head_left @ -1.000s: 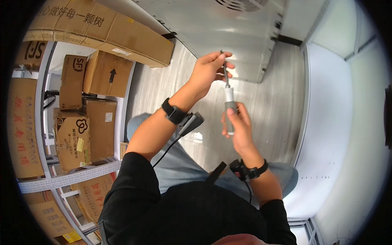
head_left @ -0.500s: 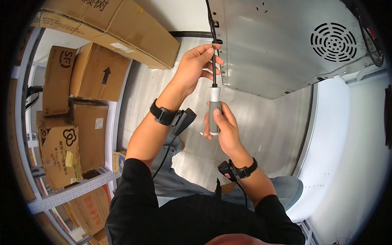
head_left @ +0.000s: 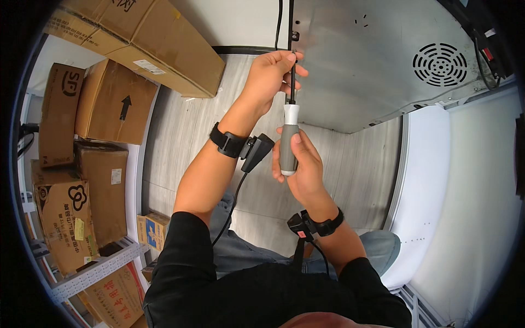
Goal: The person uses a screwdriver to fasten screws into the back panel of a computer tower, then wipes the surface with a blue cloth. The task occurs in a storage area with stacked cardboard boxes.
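Observation:
A screwdriver with a grey and white handle and a long dark shaft points away from me, along the edge of a large metal cabinet panel. My right hand is wrapped round the handle, thumb along its side. At the far end of the shaft, my left hand pinches the tip between thumb and forefinger, with the other fingers curled beside it. The fingertips are right by the panel's left edge. Whether a screw sits at the tip is too small to tell.
Cardboard boxes fill a metal shelf on the left, and a long carton lies at the upper left. A black cable hangs by the panel's edge. A round vent marks the panel. White boarding stands right.
The view has shifted a little. Both hands have moved slightly away from me with the screwdriver, and its tip is now closer against the panel's edge. The grips look the same.

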Demonstrator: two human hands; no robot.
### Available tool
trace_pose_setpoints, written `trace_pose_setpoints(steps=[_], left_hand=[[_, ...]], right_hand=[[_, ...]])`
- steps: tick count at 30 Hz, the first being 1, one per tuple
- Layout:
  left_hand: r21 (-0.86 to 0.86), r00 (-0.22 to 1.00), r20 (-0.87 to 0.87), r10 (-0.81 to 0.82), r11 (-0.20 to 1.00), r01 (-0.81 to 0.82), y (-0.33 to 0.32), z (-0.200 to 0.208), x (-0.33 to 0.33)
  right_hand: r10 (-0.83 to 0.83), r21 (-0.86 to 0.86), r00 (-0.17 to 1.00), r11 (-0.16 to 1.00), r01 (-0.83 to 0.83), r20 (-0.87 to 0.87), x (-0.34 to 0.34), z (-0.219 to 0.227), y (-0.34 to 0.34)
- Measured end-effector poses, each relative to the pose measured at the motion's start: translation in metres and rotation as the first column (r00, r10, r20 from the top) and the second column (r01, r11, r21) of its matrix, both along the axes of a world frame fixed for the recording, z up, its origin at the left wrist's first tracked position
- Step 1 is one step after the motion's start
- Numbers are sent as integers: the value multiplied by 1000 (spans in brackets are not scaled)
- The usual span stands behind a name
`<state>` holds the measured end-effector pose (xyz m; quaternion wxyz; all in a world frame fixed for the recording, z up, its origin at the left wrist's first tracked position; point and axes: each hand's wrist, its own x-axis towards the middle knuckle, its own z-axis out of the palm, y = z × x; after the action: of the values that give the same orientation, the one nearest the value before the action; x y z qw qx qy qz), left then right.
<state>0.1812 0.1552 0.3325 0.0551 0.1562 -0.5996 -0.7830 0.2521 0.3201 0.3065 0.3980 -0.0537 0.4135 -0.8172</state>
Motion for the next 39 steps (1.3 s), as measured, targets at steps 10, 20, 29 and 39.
trace_pose_setpoints(steps=[10, 20, 29, 39], left_hand=[[22, 1000, 18, 6, 1000, -6, -1, 1, -3], [51, 999, 14, -38, 998, 37, -4, 0, -8], [106, 997, -3, -76, 991, 76, -7, -4, -4], [-66, 978, 14, -209, 976, 209, -23, -3, -3]], right_hand=[[27, -106, 990, 994, -12, 140, -2, 6, 6], [149, -425, 920, 905, 21, 363, -5, 0, 11], [56, -152, 976, 988, -23, 211, -6, 10, 8], [-135, 222, 989, 968, 118, 61, 5, 6, -27]])
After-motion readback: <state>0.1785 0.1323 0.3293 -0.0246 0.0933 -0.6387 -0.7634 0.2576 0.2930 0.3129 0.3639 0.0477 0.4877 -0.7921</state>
